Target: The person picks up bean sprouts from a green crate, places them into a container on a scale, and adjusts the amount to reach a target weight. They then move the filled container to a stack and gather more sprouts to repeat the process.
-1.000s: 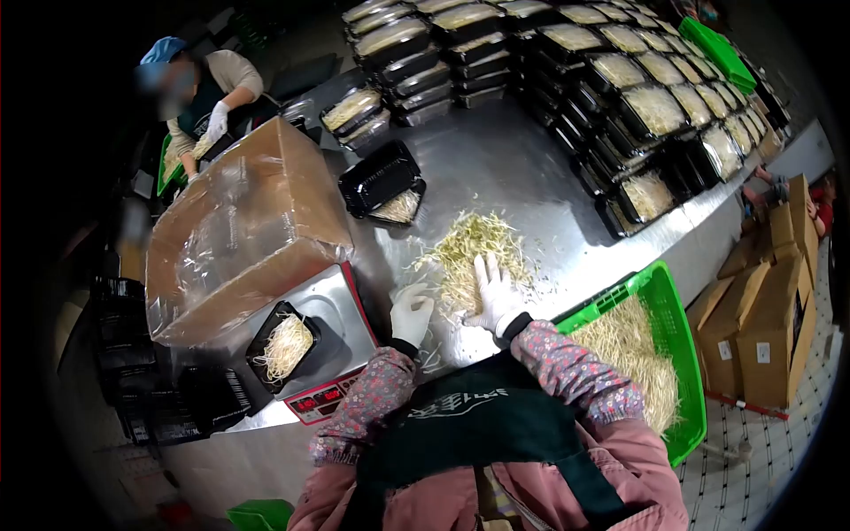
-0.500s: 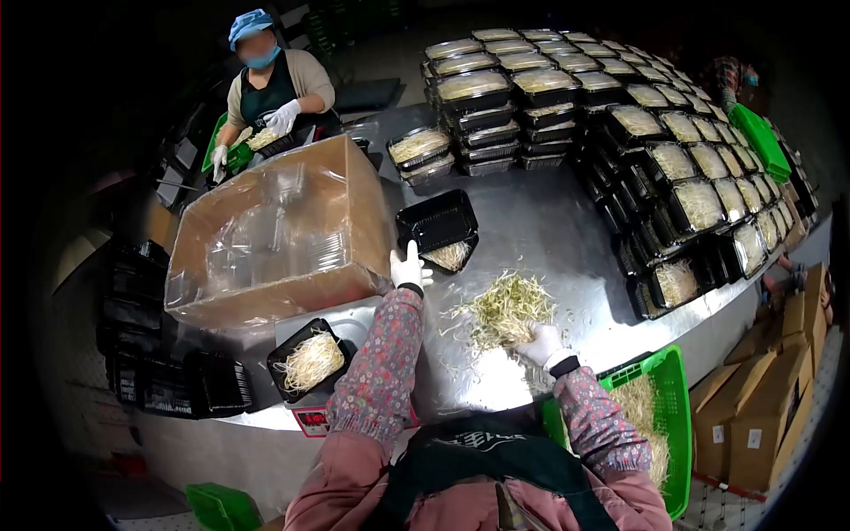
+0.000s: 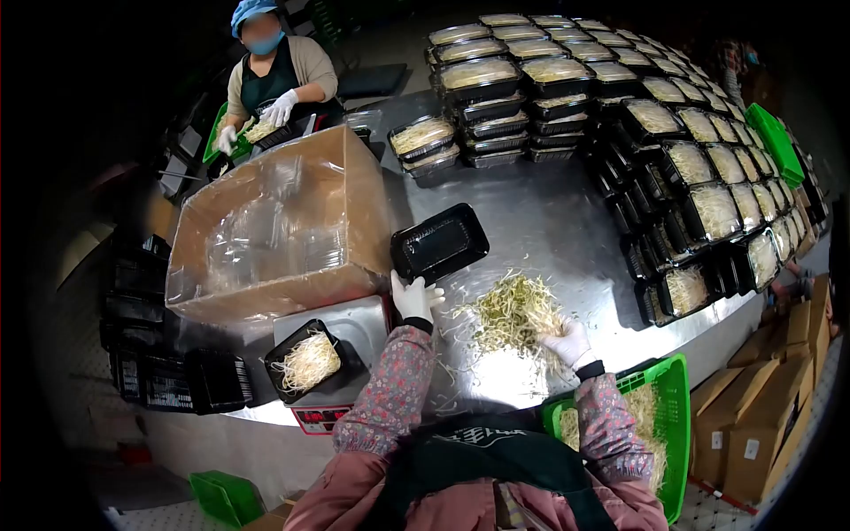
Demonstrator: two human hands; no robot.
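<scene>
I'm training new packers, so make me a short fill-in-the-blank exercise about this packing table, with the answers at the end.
The left hand is next to an empty tray whose colour is ____.
The right hand is at a loose pile of ____.
The filled tray sits on a ____ with a red display.
The crate nearest the right hand is coloured ____.

Missing words: black; sprouts; scale; green.
</scene>
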